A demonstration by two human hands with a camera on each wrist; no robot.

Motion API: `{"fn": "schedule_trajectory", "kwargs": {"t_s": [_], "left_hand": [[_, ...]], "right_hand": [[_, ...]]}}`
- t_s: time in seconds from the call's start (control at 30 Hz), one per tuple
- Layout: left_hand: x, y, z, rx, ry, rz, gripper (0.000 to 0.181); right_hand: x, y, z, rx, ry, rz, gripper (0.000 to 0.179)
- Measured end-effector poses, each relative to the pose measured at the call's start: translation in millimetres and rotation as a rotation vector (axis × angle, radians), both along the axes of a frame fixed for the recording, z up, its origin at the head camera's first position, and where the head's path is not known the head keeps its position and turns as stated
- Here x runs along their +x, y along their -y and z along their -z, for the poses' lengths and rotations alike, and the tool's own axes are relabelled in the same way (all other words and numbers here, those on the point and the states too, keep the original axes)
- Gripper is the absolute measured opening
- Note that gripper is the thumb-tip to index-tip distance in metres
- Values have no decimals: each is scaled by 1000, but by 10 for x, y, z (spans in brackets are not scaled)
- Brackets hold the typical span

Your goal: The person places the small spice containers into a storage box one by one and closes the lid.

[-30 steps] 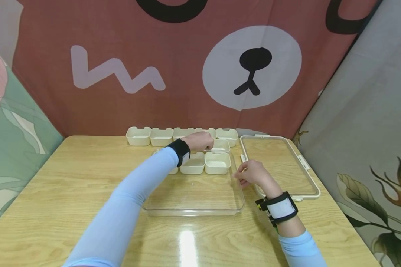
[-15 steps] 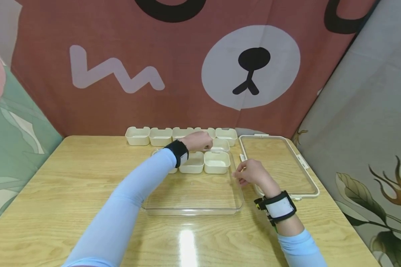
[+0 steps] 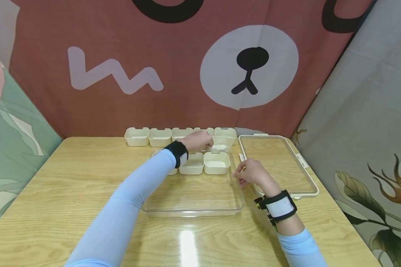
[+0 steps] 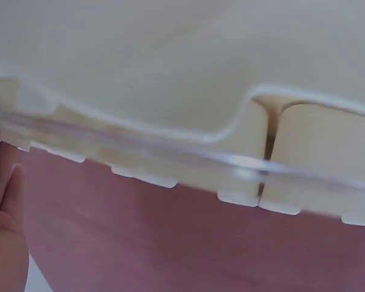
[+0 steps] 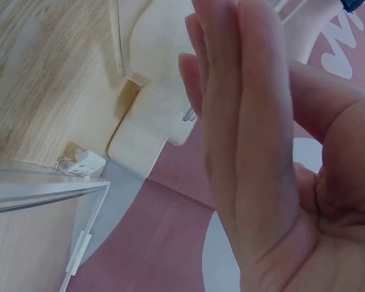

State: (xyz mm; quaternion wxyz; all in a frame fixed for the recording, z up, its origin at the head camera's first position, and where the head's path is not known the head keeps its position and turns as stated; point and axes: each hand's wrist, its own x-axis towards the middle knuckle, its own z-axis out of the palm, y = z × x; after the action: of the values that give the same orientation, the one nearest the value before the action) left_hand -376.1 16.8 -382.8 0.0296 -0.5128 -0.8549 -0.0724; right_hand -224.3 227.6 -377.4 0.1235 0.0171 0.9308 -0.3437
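Observation:
Near the back edge of a clear plastic bin (image 3: 192, 213), my left hand (image 3: 198, 141) grips a small cream container (image 3: 221, 142) by its left side. The fingers on it are mostly hidden in the head view. Several matching containers stand inside the bin along its back, including a right one (image 3: 217, 163) and a middle one (image 3: 192, 164); my left wrist hides part of the leftmost. My right hand (image 3: 250, 173) is at the bin's right wall, fingertips right at the rim. In the right wrist view its fingers (image 5: 246, 134) are straight and hold nothing.
A row of several cream containers (image 3: 137, 137) lines the table's back edge against the brown cloth. To the right lies a clear lid (image 3: 315, 190) with a white frame and clips. Wooden tabletop (image 3: 87, 178) surrounds the bin.
The cream container in my left hand has risen and tilted slightly, showing more of its inside. My right hand stays at the bin's right wall.

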Motion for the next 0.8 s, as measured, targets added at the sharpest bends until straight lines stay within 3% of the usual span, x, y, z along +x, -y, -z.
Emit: {"fn": "schedule_trajectory", "kwargs": {"t_s": [0.3,0.43,0.63,0.8], "left_hand": [[24,53,-173,94,36,65,29],[48,138,-253,106,-25,82,20],[147,320,-384,115,-41,67,17],[281,464,-452,136,-97,129,22]], "right_hand": [[3,0,-24,-5,11,2,15],[10,2,-37,1,14,3,16],[8,5,-41,-12,15,-2,16],[1,-5,-21,-26,18,-6,15]]}}
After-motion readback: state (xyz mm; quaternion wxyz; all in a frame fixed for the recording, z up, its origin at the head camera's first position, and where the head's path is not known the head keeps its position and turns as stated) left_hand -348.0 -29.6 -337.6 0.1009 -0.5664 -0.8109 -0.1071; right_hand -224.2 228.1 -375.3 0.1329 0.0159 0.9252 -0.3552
